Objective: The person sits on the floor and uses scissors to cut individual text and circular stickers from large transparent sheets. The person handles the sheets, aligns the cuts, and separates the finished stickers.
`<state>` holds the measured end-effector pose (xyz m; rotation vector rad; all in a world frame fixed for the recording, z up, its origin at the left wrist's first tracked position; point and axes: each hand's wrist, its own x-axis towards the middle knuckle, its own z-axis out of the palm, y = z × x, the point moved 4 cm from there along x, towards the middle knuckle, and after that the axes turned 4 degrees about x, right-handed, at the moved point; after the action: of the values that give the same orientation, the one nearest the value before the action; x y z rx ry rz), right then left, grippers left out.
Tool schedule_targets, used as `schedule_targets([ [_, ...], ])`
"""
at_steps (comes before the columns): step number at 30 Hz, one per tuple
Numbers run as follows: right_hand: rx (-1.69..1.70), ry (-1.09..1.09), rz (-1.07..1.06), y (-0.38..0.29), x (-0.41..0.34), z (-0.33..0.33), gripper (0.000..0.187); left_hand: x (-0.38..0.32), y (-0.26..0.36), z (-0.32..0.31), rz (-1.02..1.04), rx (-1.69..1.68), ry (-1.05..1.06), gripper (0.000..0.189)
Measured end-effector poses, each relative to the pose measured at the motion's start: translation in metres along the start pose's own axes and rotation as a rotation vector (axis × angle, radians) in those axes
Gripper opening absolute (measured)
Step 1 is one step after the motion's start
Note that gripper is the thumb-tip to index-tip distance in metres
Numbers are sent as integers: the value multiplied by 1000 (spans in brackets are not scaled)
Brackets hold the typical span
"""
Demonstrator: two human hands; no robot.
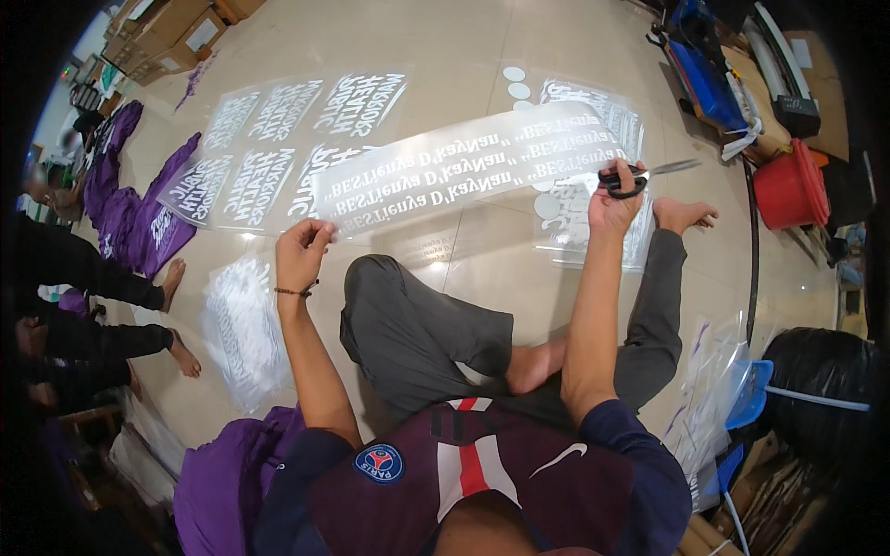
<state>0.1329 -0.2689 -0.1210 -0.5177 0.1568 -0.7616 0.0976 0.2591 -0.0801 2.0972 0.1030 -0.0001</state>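
A long clear film strip with several rows of white mirrored lettering stretches between my hands above the floor. My left hand pinches its lower left corner between thumb and fingers. Black-handled scissors hang on the fingers of my right hand, blades pointing right. That hand is also at the strip's right end; whether its fingers grip the film is hard to tell. Beneath the strip, on the left, lies a larger transfer film sheet with repeated white lettering. More printed film sheets lie under its right end.
Purple garments lie at left, with another purple cloth beside me. A pile of printed film pieces sits near my left arm. At right stand a red bucket and a blue dustpan. Other people's feet are at left.
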Motion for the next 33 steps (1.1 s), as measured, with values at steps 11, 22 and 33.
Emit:
schedule_targets([
  [11,-107,-10,-92,-38,-14,-15,51,24,3,18,-24,-466,119,24],
  [22,-589,244,98,76,-93,-131,51,16,-75,282,-731,-1182,29,59],
  [33,-809,254,187,67,-122,-187,51,-11,-121,332,-797,-870,281,25],
])
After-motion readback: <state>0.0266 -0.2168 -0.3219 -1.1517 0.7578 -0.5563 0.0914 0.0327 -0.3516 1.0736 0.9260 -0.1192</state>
